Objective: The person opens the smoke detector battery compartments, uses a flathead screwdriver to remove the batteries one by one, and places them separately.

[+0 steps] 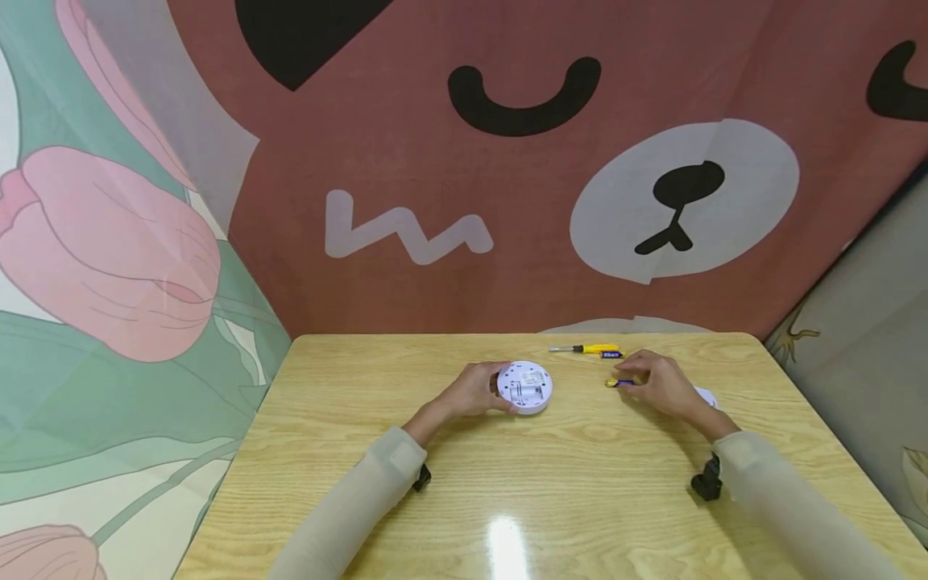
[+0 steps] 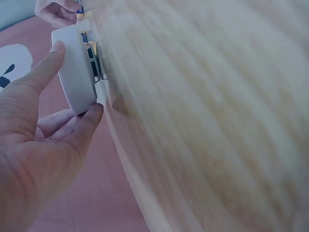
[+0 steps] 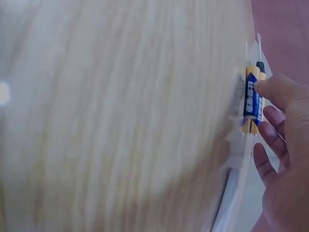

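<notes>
My left hand [image 1: 474,391] grips a white round device [image 1: 535,405] by its left rim, with the thumb on one side and fingers on the other. In the head view, the device's opened battery compartment faces up. My right hand [image 1: 663,387] is over a battery [image 1: 621,383] with a dark blue and yellow wrapper. The thumb and a fingertip pinch this battery [image 3: 250,94], as the right wrist view shows up close. Just behind it lies a second battery [image 1: 611,354], near a yellow screwdriver [image 1: 600,349].
A white piece [image 1: 706,396] lies partly hidden behind the right wrist. The wooden table [image 1: 464,475] ends at the back against a printed cloth [image 1: 406,298] with a bear face. Another printed cloth [image 1: 109,258] hangs at the left. Black wrist cameras hang under both sleeves.
</notes>
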Tool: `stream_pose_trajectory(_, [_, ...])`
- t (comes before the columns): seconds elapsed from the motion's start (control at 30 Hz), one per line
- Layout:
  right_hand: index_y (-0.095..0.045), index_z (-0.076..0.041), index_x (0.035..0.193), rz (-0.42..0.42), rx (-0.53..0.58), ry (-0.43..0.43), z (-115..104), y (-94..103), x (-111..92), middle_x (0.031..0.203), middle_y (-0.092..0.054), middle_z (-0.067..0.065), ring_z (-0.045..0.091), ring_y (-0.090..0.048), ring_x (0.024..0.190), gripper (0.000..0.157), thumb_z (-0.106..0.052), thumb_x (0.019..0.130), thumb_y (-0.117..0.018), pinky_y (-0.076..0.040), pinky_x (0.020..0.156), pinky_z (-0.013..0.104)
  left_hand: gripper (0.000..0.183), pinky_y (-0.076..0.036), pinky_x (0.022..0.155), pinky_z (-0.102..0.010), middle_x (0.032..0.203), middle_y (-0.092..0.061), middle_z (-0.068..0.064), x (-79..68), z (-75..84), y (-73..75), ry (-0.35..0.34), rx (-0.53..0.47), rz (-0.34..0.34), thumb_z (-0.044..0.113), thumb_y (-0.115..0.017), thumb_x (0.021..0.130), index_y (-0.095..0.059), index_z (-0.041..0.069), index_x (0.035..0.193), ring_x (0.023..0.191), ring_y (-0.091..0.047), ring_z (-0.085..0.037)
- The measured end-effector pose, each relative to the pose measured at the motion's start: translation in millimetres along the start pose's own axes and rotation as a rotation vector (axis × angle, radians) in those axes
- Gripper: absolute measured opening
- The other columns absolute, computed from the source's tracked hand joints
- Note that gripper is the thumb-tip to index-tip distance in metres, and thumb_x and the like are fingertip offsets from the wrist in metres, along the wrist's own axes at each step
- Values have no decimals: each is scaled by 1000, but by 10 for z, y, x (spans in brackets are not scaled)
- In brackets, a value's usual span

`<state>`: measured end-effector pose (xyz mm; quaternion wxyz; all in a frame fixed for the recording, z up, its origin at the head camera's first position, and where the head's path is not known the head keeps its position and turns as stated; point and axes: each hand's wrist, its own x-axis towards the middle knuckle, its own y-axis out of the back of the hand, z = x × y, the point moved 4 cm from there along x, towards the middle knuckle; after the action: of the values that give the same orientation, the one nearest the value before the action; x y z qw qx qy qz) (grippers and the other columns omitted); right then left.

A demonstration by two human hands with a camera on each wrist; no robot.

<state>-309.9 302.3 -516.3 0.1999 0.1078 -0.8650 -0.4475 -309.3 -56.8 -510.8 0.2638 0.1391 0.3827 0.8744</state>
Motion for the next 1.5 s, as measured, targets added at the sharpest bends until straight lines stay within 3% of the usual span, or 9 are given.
stream_pose_trajectory(0.1, [-75,1,125,-21,10,-19,24,57,-17,119,-70,16,33,-69,100,40,-4,87,-87,-61,79,43,86,-43,120,-37,152,-60,-13,-1,3,2,0,1,0,29,-95,82,-54,5,154,142,-55,-24])
stream_pose_trajectory(0.23, [-71,2,131,-50,20,-32,53,129,-52,128,-66,21,44,-67,114,47,-9,88,-87,-60,90,58,86,-43,120,-37,152,-59,-13,-3,15,12,-11,8,-1,29,-95,82,-54,4,154,142,-55,-26])
stream_pose_trajectory(0.47, [-69,4,134,-31,-23,-18,82,281,-138,127,-66,22,46,-66,112,55,-13,86,-90,-62,80,47,86,-43,120,-38,153,-59,-14,-7,18,16,-15,22,-9,30,-94,83,-53,3,154,143,-54,-27])
stream_pose_trajectory(1.03, [-67,7,135,-75,-117,-48,229,460,-264,127,-66,30,51,-65,111,64,-17,81,-93,-58,84,61,87,-43,120,-37,152,-60,-13,-4,14,14,-17,23,-9,30,-94,82,-53,4,154,142,-55,-26])
stream_pose_trajectory(1.23, [-65,9,136,-127,-139,-90,294,494,-301,131,-62,34,54,-61,116,70,-21,80,-94,-55,91,66,87,-44,119,-37,152,-60,-12,-8,21,19,-24,28,-15,30,-94,83,-53,4,155,141,-56,-25])
stream_pose_trajectory(1.5, [-65,12,133,-174,-154,-24,404,552,-388,125,-64,32,54,-61,114,78,-24,73,-99,-53,92,67,86,-43,120,-38,152,-60,-12,-9,9,14,-15,28,-12,29,-94,83,-53,5,155,142,-55,-25])
